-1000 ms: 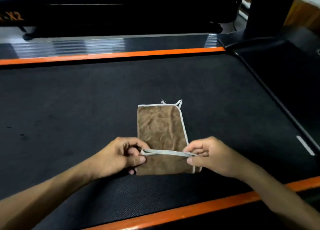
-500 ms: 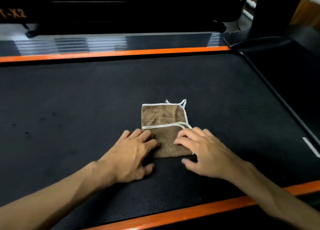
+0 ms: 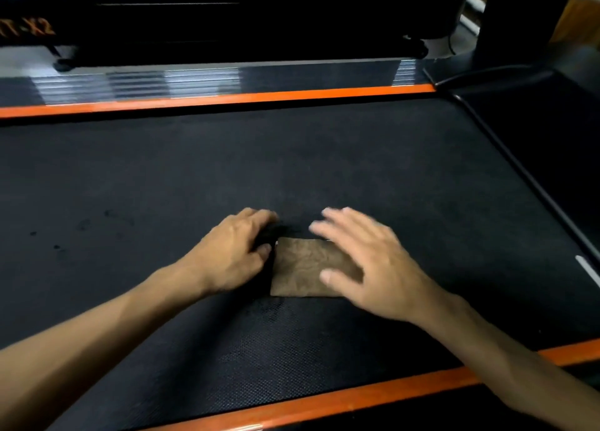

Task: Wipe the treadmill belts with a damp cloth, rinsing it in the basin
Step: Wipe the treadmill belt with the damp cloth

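From my seat, starting at the left, I see a few dark specks (image 3: 56, 246) on the black treadmill belt (image 3: 162, 177), well apart from the hands. The left hand (image 3: 232, 255) rests on the belt just beside the left edge of the folded brown cloth (image 3: 303, 266); its fingers are loosely curled with the tips toward the cloth's upper left corner, and I cannot tell whether they touch it, since shadow hides that corner. That grip holds nothing that I can see. The cloth lies flat on the belt, folded into a small rectangle, between the two hands and a little nearer to me than the fingertips of either. The right hand (image 3: 370, 262) lies over the cloth's right part with its fingers spread and straight, a wide grip clasping nothing; its thumb lies across the cloth's lower right area, and the fingers reach past the far edge of the cloth. This hand is blurred, so I cannot say whether the palm presses down or hovers. An orange side rail (image 3: 227, 99) runs along the far edge of the belt and another orange strip (image 3: 324, 404) along the near edge. At far right stands a dark upright post (image 3: 519, 12).
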{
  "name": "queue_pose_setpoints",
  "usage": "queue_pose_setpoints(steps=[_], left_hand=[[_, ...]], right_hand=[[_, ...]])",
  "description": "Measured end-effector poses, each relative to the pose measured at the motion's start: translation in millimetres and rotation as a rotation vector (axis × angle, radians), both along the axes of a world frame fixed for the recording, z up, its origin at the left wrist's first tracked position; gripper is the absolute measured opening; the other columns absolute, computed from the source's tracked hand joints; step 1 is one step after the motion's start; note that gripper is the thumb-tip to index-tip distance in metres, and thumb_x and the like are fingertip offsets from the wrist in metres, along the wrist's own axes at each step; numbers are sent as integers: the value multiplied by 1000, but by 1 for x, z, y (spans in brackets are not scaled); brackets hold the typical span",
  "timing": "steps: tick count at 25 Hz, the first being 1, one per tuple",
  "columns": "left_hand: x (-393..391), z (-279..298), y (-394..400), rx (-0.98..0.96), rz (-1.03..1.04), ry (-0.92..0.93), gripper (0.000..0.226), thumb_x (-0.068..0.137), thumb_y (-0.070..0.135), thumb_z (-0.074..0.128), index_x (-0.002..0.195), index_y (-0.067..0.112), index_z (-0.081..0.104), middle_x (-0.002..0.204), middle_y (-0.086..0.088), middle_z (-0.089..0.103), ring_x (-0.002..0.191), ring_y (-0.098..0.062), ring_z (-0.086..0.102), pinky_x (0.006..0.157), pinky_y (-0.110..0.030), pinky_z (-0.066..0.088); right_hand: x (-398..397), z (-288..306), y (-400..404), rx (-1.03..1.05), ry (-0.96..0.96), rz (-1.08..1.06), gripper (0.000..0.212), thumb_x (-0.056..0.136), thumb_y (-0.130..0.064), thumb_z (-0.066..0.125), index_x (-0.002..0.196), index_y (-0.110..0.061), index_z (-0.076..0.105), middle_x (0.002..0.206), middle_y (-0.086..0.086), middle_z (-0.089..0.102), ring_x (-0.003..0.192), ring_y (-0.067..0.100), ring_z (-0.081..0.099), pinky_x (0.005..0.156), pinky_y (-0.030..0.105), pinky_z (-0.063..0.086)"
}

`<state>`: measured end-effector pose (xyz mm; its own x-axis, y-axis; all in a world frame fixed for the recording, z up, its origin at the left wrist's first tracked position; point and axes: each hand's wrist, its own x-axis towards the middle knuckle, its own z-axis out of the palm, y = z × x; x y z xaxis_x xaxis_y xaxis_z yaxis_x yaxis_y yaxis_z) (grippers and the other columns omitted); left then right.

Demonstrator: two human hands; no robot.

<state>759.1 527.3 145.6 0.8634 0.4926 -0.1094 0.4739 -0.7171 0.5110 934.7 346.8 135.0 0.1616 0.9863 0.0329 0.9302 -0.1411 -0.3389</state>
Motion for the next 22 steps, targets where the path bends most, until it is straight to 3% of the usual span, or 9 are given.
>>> queue_pose_setpoints(steps=[2,4,6,9,11,13,17,20,22], left_hand=[[-5,-11,-2,34,-94,59,42,94,25,54,135,27,47,126,7,52,115,-16,50,99,-38,44],[-7,-18,0,70,-113,81,40,94,25,51,134,27,48,120,8,53,111,-15,50,97,-37,45],[-2,-19,5,78,-91,55,38,93,22,51,131,26,51,114,7,55,108,-15,53,95,-36,46],[9,-16,10,84,-96,89,39,91,25,52,130,28,53,116,6,55,109,-16,54,96,-39,48],[17,-15,7,94,-92,122,40,92,28,53,132,29,52,117,7,51,110,-15,50,94,-38,49],[24,-14,0,125,-80,142,40,92,31,53,132,30,52,117,6,48,108,-16,48,89,-38,51],[32,-13,-3,193,-75,198,36,91,36,52,126,31,52,114,6,43,105,-15,46,82,-37,53],[36,-12,-2,205,-60,221,28,91,39,52,117,31,54,108,8,43,100,-14,47,79,-38,54],[39,-10,-3,220,-57,220,24,90,39,52,113,31,55,104,9,42,95,-12,47,76,-38,54]], right_hand=[[-3,-17,2,-157,-146,271,63,92,-62,40,151,-44,23,163,-13,11,151,13,3,121,38,3],[-2,-34,5,-131,-220,272,56,96,-56,39,149,-43,29,162,-10,20,147,20,21,117,42,22],[-3,-41,11,-4,-256,184,49,95,-42,48,143,-37,43,152,-7,38,124,23,47,97,41,44],[11,-47,12,92,-344,126,52,84,-25,65,134,-29,52,140,-3,50,99,23,54,81,40,49],[52,-47,3,110,-432,-95,52,79,-18,71,129,-26,57,135,0,56,97,29,57,77,46,50],[110,-43,-17,63,-509,-457,42,81,-15,72,122,-18,62,134,6,56,114,36,52,87,52,45],[157,-34,-44,-72,-384,-852,33,88,-9,61,118,3,60,132,24,55,120,44,49,99,55,39],[96,-48,-24,-33,-418,-651,44,81,-11,68,123,1,60,126,21,61,115,38,57,98,48,32],[39,-43,-11,84,-280,-452,36,83,-14,66,119,-8,65,120,10,67,108,28,62,95,37,32]])
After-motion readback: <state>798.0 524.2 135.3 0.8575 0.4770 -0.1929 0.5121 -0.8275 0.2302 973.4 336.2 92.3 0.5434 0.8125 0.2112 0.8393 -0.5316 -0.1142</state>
